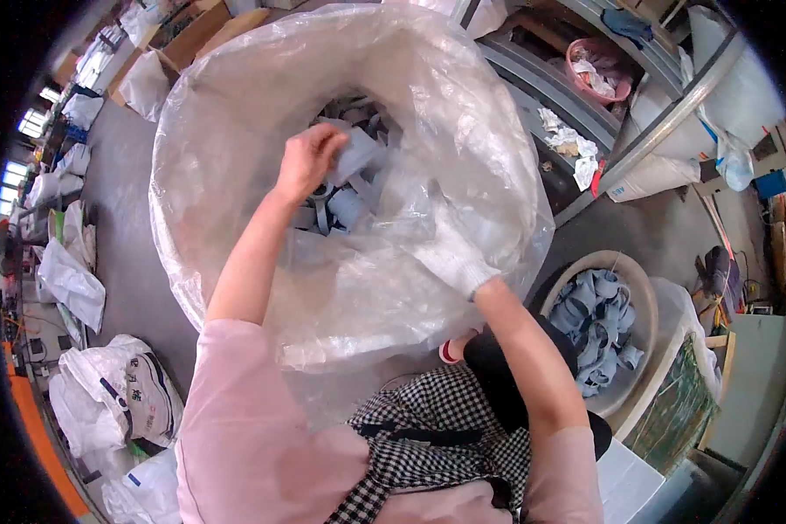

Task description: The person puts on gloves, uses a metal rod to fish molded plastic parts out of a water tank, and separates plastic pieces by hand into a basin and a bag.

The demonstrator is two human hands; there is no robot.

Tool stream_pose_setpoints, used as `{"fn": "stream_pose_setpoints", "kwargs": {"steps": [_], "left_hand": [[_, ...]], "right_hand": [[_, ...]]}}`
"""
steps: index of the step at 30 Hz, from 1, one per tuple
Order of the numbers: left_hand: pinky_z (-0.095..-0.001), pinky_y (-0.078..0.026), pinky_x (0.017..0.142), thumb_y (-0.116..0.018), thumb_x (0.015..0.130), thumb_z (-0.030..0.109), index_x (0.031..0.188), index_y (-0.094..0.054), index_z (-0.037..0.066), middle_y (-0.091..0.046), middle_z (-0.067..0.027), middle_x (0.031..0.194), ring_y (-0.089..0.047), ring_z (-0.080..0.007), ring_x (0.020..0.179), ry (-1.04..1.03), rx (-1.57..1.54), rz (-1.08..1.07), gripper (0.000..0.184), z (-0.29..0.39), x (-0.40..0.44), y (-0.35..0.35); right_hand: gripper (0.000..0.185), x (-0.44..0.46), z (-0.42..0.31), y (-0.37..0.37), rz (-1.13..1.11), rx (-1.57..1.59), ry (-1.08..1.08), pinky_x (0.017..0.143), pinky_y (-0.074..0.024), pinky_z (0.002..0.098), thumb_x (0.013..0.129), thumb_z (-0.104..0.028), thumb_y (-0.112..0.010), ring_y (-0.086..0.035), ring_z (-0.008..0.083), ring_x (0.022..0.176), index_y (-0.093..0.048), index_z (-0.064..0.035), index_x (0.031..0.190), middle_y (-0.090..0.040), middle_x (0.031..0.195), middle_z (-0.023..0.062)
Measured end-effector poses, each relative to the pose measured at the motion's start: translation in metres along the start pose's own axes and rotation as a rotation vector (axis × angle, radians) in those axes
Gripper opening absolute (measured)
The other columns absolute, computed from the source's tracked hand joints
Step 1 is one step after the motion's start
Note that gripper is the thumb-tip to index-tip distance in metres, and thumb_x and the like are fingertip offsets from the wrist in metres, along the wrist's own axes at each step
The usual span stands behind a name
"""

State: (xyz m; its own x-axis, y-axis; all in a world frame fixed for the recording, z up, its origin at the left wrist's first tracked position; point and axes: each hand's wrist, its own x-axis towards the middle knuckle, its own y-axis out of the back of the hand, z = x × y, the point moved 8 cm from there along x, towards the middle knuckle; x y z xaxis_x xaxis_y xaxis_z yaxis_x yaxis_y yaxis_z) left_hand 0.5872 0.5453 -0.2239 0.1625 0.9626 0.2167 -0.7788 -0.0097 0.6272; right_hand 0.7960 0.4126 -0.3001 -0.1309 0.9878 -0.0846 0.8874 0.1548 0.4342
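My bare left hand (310,162) is inside a large bag of clear plastic film (227,113), its fingers closed on a curved grey plastic piece (358,155). Below it, more grey plastic pieces (348,210) lie in the bottom of the bag. My right hand (454,249), in a white glove, rests against the film at the bag's near right side. Its thumb and fingers are spread apart, and the fingertips partly blend into the shiny film.
A round tub (646,306) of curled grey pieces (596,327) stands at my right. Beyond it is a wooden-edged panel (672,410). A metal frame (576,105) with a pink basket (622,87) is at upper right. White sacks (113,393) lie on the left.
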Motion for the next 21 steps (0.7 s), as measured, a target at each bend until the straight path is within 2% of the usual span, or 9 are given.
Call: {"fn": "stream_pose_setpoints", "kwargs": {"steps": [1, 2, 3, 4, 7, 9, 13, 16, 21], "left_hand": [[-0.0297, -0.047, 0.056, -0.065, 0.088, 0.017, 0.092, -0.064, -0.001, -0.060, -0.0099, 0.070, -0.056, -0.0157, 0.059, -0.181, 0.065, -0.006, 0.019, 0.029, -0.010, -0.001], [-0.0311, -0.046, 0.057, -0.065, 0.088, 0.017, 0.090, -0.063, -0.001, -0.059, -0.0126, 0.070, -0.055, -0.0189, 0.059, -0.362, 0.127, -0.013, 0.018, 0.059, -0.023, -0.003], [-0.0330, -0.044, 0.058, -0.064, 0.088, 0.016, 0.086, -0.062, -0.001, -0.055, -0.0163, 0.070, -0.052, -0.0239, 0.061, -0.410, 0.124, -0.019, 0.018, 0.078, -0.034, -0.004], [-0.0329, -0.042, 0.054, -0.063, 0.089, 0.016, 0.084, -0.060, -0.001, -0.052, -0.0163, 0.069, -0.050, -0.0200, 0.056, -0.425, 0.081, -0.011, 0.018, 0.092, -0.045, -0.003], [-0.0301, -0.041, 0.049, -0.060, 0.092, 0.018, 0.082, -0.060, -0.001, -0.055, -0.0128, 0.066, -0.052, -0.0147, 0.052, -0.299, 0.018, -0.063, 0.022, 0.107, -0.061, -0.001], [-0.0254, -0.041, 0.045, -0.053, 0.097, 0.023, 0.082, -0.062, -0.001, -0.058, -0.0068, 0.065, -0.052, -0.0096, 0.050, 0.180, -0.309, -0.297, 0.029, 0.087, -0.070, -0.012], [-0.0214, -0.039, 0.041, -0.044, 0.101, 0.026, 0.092, -0.063, -0.004, -0.068, -0.0091, 0.082, -0.048, -0.0073, 0.047, 0.220, -0.680, -0.371, 0.036, 0.091, -0.082, -0.012], [-0.0207, -0.036, 0.041, -0.045, 0.100, 0.024, 0.096, -0.063, -0.002, -0.070, -0.0100, 0.090, -0.043, -0.0063, 0.045, 0.180, -0.721, -0.293, 0.032, 0.097, -0.081, 0.008], [-0.0217, -0.032, 0.047, -0.064, 0.089, 0.021, 0.077, -0.068, 0.002, -0.063, 0.0016, 0.069, -0.040, -0.0038, 0.050, 0.165, -0.542, -0.212, 0.022, 0.109, -0.091, 0.020]], "right_hand": [[0.084, 0.010, -0.009, -0.005, 0.042, -0.157, 0.028, 0.107, -0.0328, 0.0375, 0.082, -0.019, -0.068, -0.041, 0.0289, 0.127, -0.018, -0.0060, 0.147, -0.042, 0.138, 0.0183], [0.102, 0.022, -0.007, -0.016, 0.051, -0.089, 0.044, 0.108, -0.0323, 0.0386, 0.072, -0.030, -0.075, -0.039, 0.0310, 0.129, -0.012, -0.0045, 0.148, -0.036, 0.141, 0.0205], [0.112, 0.022, -0.014, -0.021, 0.060, -0.059, 0.052, 0.108, -0.0321, 0.0392, 0.068, -0.036, -0.079, -0.038, 0.0320, 0.130, -0.008, -0.0038, 0.148, -0.033, 0.143, 0.0215], [0.122, 0.023, -0.021, -0.027, 0.068, -0.029, 0.060, 0.109, -0.0319, 0.0398, 0.063, -0.041, -0.082, -0.037, 0.0330, 0.130, -0.005, -0.0031, 0.149, -0.029, 0.145, 0.0226], [0.112, -0.010, -0.083, -0.005, 0.194, 0.392, 0.027, 0.103, -0.0388, 0.0393, 0.059, -0.022, -0.088, -0.044, 0.0285, 0.123, -0.018, -0.0018, 0.145, -0.041, 0.134, 0.0168], [0.106, -0.023, -0.088, -0.008, 0.104, 0.526, 0.020, 0.100, -0.0411, 0.0380, 0.061, -0.018, -0.087, -0.046, 0.0267, 0.121, -0.022, -0.0016, 0.143, -0.042, 0.133, 0.0159], [0.092, -0.045, -0.076, -0.001, 0.118, 0.546, 0.064, 0.095, -0.0457, 0.0362, 0.064, -0.009, -0.084, -0.050, 0.0239, 0.116, -0.030, -0.0012, 0.139, -0.045, 0.131, 0.0144], [0.097, -0.057, -0.079, 0.010, 0.202, 0.571, 0.115, 0.101, -0.0408, 0.0352, 0.064, -0.017, -0.086, -0.048, 0.0230, 0.119, -0.029, -0.0004, 0.141, -0.047, 0.130, 0.0141], [0.098, -0.070, -0.097, 0.019, 0.198, 0.502, 0.144, 0.102, -0.0397, 0.0358, 0.064, -0.017, -0.086, -0.046, 0.0251, 0.121, -0.029, -0.0012, 0.141, -0.043, 0.133, 0.0143]]}}
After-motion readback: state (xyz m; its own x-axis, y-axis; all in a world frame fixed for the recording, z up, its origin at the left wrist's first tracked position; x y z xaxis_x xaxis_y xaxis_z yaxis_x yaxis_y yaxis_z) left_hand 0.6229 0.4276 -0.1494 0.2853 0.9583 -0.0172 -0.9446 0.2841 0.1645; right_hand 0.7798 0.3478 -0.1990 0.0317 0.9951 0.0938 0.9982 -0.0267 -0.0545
